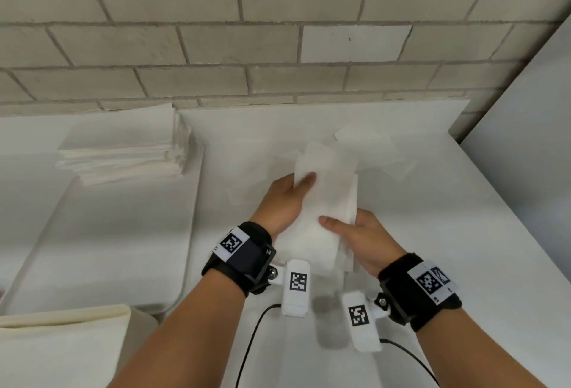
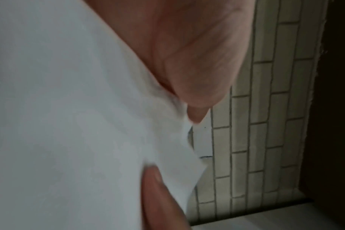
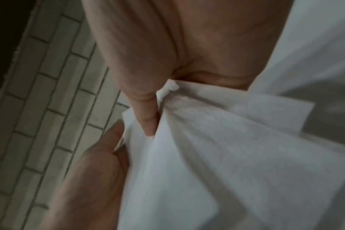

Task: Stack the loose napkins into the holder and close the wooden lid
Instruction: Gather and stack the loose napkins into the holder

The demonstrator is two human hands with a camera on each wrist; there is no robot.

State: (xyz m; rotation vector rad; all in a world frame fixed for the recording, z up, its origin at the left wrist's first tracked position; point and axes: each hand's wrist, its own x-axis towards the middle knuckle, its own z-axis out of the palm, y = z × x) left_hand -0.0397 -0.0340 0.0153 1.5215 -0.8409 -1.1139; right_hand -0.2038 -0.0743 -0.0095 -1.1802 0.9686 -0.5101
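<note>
Both hands hold one bundle of napkins (image 1: 327, 202) just above the white table (image 1: 432, 233): the left hand (image 1: 282, 202) grips its far left edge with the thumb laid on top, and the right hand (image 1: 367, 239) pinches the near right edge, thumb on top and fingers (image 3: 146, 115) tucked into the folds. More loose napkins (image 1: 370, 146) lie scattered on the table beyond the bundle, and a neat stack (image 1: 123, 146) sits well apart to the left by the brick wall (image 1: 278, 32). No holder or wooden lid can be made out in any view. The step in hand looks like squaring the gathered sheets, so it should go best with light, even pressure from both sides, tapping the edges level on the table before moving them, since the right-hand corner is bunched and thin paper creases or slips out easily
</note>
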